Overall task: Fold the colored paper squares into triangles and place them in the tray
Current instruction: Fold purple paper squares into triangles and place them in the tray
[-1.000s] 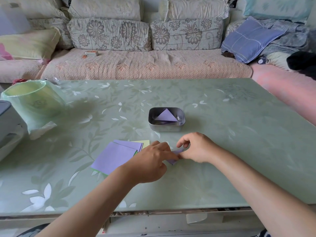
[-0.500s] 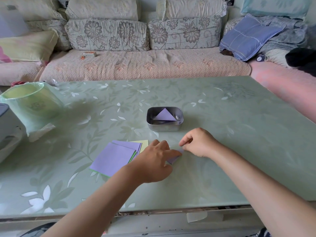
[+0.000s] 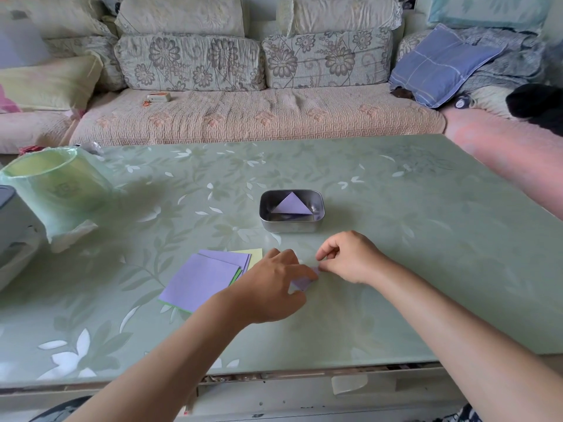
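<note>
1. Head view: the left hand (image 3: 268,287) is seen low over the near middle of the table (image 3: 411,239), fingers loosely bent. A small purple paper (image 3: 303,282) is held between its index finger and thumb.
2. The right hand (image 3: 350,257) is curled just to the right. The paper's far right corner is pinched at its fingertips (image 3: 320,268), and the other fingers are tucked in.
3. The purple paper is mostly hidden by the two hands. Only a small patch is shown between them, down on the tabletop.
4. A stack of paper squares (image 3: 198,278) is spotted just left of the left hand: purple on top, a green edge peeking out below, a yellow sheet (image 3: 255,254) at the far side.
5. Beyond the hands the metal tray (image 3: 292,229) is found, near but apart from them. One folded purple triangle (image 3: 292,205) is lying inside it.
6. At the far left a bin with a green liner (image 3: 58,184) is seen on the table.
7. A floral sofa (image 3: 243,117) is spread across the back, with a blue cushion (image 3: 438,65) on its right.
</note>
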Motion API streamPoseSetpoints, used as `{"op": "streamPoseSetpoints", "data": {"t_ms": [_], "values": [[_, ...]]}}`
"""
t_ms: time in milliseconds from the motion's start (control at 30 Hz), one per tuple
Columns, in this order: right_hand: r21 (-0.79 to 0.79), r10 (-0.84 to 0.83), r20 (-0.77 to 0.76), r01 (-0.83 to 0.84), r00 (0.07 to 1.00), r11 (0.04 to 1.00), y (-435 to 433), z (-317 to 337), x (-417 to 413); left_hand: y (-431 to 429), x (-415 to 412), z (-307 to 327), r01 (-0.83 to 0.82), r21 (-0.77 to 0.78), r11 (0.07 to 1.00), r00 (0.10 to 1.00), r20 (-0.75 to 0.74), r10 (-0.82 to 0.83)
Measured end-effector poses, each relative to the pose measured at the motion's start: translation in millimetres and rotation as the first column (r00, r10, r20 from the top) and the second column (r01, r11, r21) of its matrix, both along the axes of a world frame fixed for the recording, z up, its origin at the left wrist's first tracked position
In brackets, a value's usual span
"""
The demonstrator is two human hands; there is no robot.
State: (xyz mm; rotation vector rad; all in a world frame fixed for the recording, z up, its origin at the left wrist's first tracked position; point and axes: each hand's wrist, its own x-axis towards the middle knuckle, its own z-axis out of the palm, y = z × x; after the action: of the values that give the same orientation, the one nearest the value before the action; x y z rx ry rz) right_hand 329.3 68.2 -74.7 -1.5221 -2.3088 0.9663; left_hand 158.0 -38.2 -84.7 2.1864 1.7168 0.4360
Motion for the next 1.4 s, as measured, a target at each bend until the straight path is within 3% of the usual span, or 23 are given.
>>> {"op": "streamPoseSetpoints", "data": {"t_ms": [667, 1033, 1400], "values": [[0.004, -0.037, -0.002, 0.037, 0.999, 0.999, -4, 3, -2, -31, -14, 10, 0.025, -0.085, 0.996, 0.998, 0.064, -0.020], [-0.042, 0.015, 0.033, -0.013, 0.999, 0.999, -14, 11, -2, -16, -6, 7, 0.038, 0.053, 0.998, 0.995, -0.095, -0.033], [-0.006, -0.066, 0.032, 0.067, 0.997, 0.998, -1, 8, -6, -11, -5, 0, 0.001, 0.079, 0.997, 1.000, -0.021, 0.001]]}}
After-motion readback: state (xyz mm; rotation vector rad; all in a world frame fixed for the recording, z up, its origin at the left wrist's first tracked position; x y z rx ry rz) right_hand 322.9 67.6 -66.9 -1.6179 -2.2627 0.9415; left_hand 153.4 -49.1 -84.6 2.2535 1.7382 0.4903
